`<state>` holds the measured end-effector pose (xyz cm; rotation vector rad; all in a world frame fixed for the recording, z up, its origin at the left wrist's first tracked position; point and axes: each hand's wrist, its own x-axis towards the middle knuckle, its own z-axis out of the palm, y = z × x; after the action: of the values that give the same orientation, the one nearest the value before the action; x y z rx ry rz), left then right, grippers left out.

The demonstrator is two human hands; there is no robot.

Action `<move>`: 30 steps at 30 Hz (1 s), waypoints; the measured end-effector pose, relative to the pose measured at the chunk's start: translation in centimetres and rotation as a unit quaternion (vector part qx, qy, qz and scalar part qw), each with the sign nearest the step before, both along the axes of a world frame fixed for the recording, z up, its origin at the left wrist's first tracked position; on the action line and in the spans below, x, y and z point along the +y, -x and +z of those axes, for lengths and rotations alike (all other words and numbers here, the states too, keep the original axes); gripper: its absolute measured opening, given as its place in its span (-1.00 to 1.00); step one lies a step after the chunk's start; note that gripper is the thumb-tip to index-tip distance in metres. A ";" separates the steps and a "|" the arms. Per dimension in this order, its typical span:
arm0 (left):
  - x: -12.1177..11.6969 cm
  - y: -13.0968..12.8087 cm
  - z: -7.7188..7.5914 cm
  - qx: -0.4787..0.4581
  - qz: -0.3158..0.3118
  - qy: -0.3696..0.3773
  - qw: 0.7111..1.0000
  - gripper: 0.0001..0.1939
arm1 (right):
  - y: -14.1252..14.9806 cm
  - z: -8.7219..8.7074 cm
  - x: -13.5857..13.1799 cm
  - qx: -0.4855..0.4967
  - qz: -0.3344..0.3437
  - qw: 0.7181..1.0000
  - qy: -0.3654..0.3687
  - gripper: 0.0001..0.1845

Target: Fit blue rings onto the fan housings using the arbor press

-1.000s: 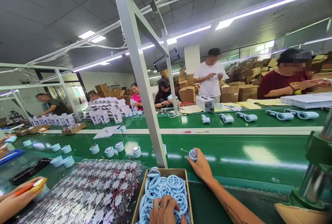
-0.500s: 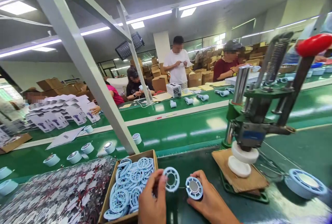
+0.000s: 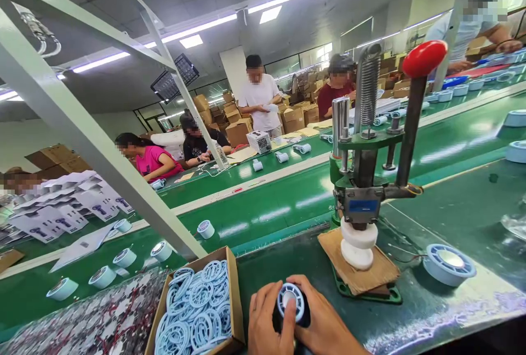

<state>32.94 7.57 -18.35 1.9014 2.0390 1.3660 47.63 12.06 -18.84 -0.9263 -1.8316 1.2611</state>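
Note:
Both hands meet at the bottom middle around a small round part [image 3: 290, 301] with a light blue grille face and a dark body. My left hand [image 3: 265, 325] grips its left side, thumb lying across the grille. My right hand [image 3: 322, 325] cups it from the right and below. Just left stands an open cardboard box [image 3: 232, 295] filled with several light blue grille rings [image 3: 197, 311]. A green hand press [image 3: 365, 179] with a red knob [image 3: 424, 58] stands to the right on a cardboard pad [image 3: 380, 274], its white die parts stacked under the ram.
A finished round blue part [image 3: 449, 263] lies right of the press. Wired parts in clear bags [image 3: 90, 322] are heaped at the lower left. Small round pieces [image 3: 123, 258] ride the green conveyor [image 3: 263, 210]. A slanted metal frame post [image 3: 98, 149] crosses the left. Several co-workers stand across the line.
The camera swung right. My left hand lifted a grille ring from the box and brought it onto the round part in my right hand; both hands now close on it together.

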 end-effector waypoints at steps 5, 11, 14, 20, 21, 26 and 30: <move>-0.5 0.0 -1.2 0.052 0.008 -0.026 0.998 -0.53 | 0.0 -0.7 0.1 -0.018 -0.004 1.000 0.004 -0.35; -0.7 -0.3 -2.3 0.043 0.045 -0.042 0.997 -0.52 | 0.0 -0.2 0.1 -0.024 -0.013 1.000 0.016 -0.44; -0.8 -0.1 -2.1 0.027 0.030 -0.019 0.999 -0.49 | -0.1 0.0 0.1 -0.020 -0.007 1.000 0.007 -0.44; -0.9 -0.3 -1.3 0.049 0.047 -0.028 0.997 -0.50 | -0.1 -0.2 0.0 -0.024 -0.010 1.000 0.009 -0.45; -0.9 -0.6 -1.3 0.054 0.052 -0.035 0.997 -0.50 | -0.1 -0.4 0.0 -0.023 -0.011 1.000 0.012 -0.45; -0.7 -2.2 -1.2 0.078 0.122 -0.057 0.988 -0.56 | 0.2 -1.1 0.1 -0.014 -0.033 0.999 0.033 -0.36; -0.8 -2.9 -1.1 0.072 0.140 -0.033 0.987 -0.56 | 0.2 -0.8 0.1 -0.025 -0.036 0.998 0.039 -0.35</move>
<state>35.83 6.73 -19.46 1.8439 2.4402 1.4023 47.43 12.15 -19.69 -1.0667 -1.7822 1.2832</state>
